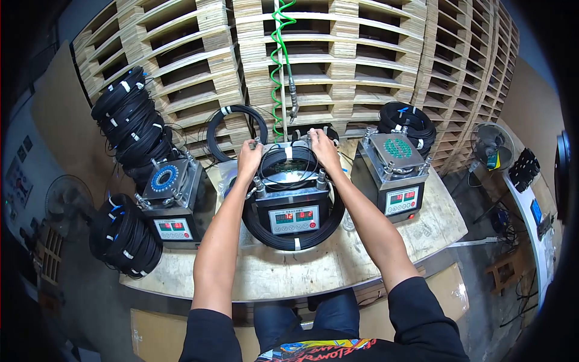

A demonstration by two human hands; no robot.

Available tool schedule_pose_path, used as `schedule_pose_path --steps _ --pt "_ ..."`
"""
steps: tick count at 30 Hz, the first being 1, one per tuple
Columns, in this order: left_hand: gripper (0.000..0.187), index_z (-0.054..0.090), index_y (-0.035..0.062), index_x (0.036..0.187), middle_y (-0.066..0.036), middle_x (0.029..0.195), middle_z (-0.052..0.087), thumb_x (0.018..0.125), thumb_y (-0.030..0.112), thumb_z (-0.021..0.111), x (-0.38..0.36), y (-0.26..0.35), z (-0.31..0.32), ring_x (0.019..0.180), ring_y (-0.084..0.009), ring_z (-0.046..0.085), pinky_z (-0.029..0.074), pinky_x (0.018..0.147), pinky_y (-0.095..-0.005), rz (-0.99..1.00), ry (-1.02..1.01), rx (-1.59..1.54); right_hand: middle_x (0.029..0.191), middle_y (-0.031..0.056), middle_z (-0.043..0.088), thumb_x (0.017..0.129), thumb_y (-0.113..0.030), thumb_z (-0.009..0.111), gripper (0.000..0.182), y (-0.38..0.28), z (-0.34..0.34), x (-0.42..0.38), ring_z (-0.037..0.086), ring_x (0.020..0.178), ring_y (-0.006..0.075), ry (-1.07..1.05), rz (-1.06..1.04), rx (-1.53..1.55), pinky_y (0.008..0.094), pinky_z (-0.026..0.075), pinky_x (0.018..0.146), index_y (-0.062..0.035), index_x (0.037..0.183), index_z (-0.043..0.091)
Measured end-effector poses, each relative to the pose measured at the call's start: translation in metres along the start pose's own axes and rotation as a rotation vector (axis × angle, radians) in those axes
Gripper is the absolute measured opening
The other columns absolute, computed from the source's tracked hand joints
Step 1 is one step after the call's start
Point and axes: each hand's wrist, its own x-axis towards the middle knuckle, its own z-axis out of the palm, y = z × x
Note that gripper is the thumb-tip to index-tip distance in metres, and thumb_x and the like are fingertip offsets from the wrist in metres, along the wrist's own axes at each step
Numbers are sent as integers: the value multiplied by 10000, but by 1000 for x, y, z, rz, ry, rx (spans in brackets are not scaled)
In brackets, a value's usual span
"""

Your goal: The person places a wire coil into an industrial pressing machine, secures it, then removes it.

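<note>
In the head view, a coil of black cable (295,244) hangs around the middle machine (274,209), which has a lit red and green digital display (294,218). Thin black strands loop over the machine's metal top. At its far left corner, my left hand (249,159) has its fingers closed on a metal knob (257,140). My right hand (325,151) grips the matching knob (310,135) at the far right corner. Two nearer knobs (321,177) stand free of my hands. The coil's far part is partly hidden by the machine.
Similar machines stand left (170,205) and right (395,178). Black cable coils are stacked at left (129,130), with another stack (123,238) below and more coils (416,123) behind right. A green air hose (280,36) hangs before wooden pallets (374,72).
</note>
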Motion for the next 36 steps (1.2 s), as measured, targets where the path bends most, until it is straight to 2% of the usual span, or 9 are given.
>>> schedule_pose_path --steps 9,13,14,17,19,22,30,31,36 --pt "508 573 76 1308 -242 1228 642 877 334 645 -1 2 -2 1172 -361 603 437 1008 -401 -3 10 24 1101 269 657 1011 -331 502 373 17 8 10 629 1052 432 19 -146 181 465 483 901 -43 1242 554" --pt "487 562 77 1316 -226 1156 670 874 255 665 -7 8 -6 1094 -319 641 466 948 -387 10 -30 -34 1122 260 661 1010 -360 496 397 14 6 7 625 1078 428 21 -169 167 453 480 919 -50 1249 559" --pt "487 562 77 1316 -226 1156 670 874 255 665 -6 9 -6 1094 -319 641 466 948 -387 11 -24 -38 1080 273 663 1010 -380 480 404 14 7 6 612 1063 462 46 -189 167 485 478 910 -38 1209 565" --pt "450 568 74 1296 -169 984 714 881 222 656 2 -3 -1 932 -236 681 493 840 -343 35 -24 -65 1088 267 665 1010 -418 464 422 12 8 5 613 1065 462 11 -137 148 501 481 906 -60 1205 571" --pt "446 570 72 1291 -166 972 715 880 224 656 5 -8 2 930 -238 682 493 842 -344 46 1 -74 1085 265 667 1012 -441 441 431 1 0 -3 614 1059 465 3 -29 -14 519 486 897 -76 1198 574" --pt "445 582 67 1276 -171 969 713 876 245 664 4 -6 3 937 -252 681 492 857 -352 41 24 -79 1071 266 670 1014 -446 425 431 9 4 2 618 1042 467 -23 -45 17 535 486 894 -85 1196 573" --pt "488 607 68 1251 -213 1035 708 853 335 694 7 -8 8 1003 -309 678 487 912 -378 54 135 42 1102 244 667 1024 -373 482 400 23 10 13 634 1073 404 -43 -271 235 426 485 914 -39 1227 569" --pt "490 603 66 1255 -213 1029 708 853 331 696 9 -10 9 1000 -310 678 488 910 -379 69 143 42 1113 261 658 1006 -351 514 414 19 5 10 633 1075 409 -94 -231 261 438 483 923 4 1213 568" --pt "466 584 68 1281 -210 1007 705 887 304 663 5 -6 4 985 -309 680 490 901 -383 61 72 18 1142 266 649 1014 -427 461 459 19 10 12 590 1133 432 -80 -202 205 475 460 959 -44 1243 569"
